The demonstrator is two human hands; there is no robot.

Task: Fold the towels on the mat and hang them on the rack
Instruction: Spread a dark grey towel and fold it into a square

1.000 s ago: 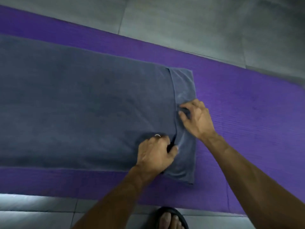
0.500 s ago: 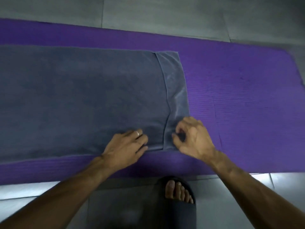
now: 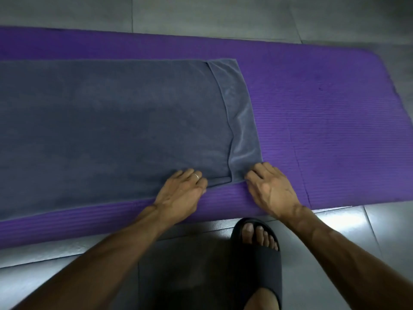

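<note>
Head view: left hand [image 3: 182, 191] now lies flat, fingers extended, pressing the near edge of the grey towel [image 3: 111, 130], where a second ago it was bunched on the cloth; right hand [image 3: 271, 187] has dropped from the narrow end strip [image 3: 241, 130] to the near right corner, fingers curled at it, though a true pinch cannot be confirmed. Towel lies spread on the purple mat [image 3: 324, 119], upper layer short of the lower at the right end. Judgement: layers being squared before the next fold; rack not in view.
</note>
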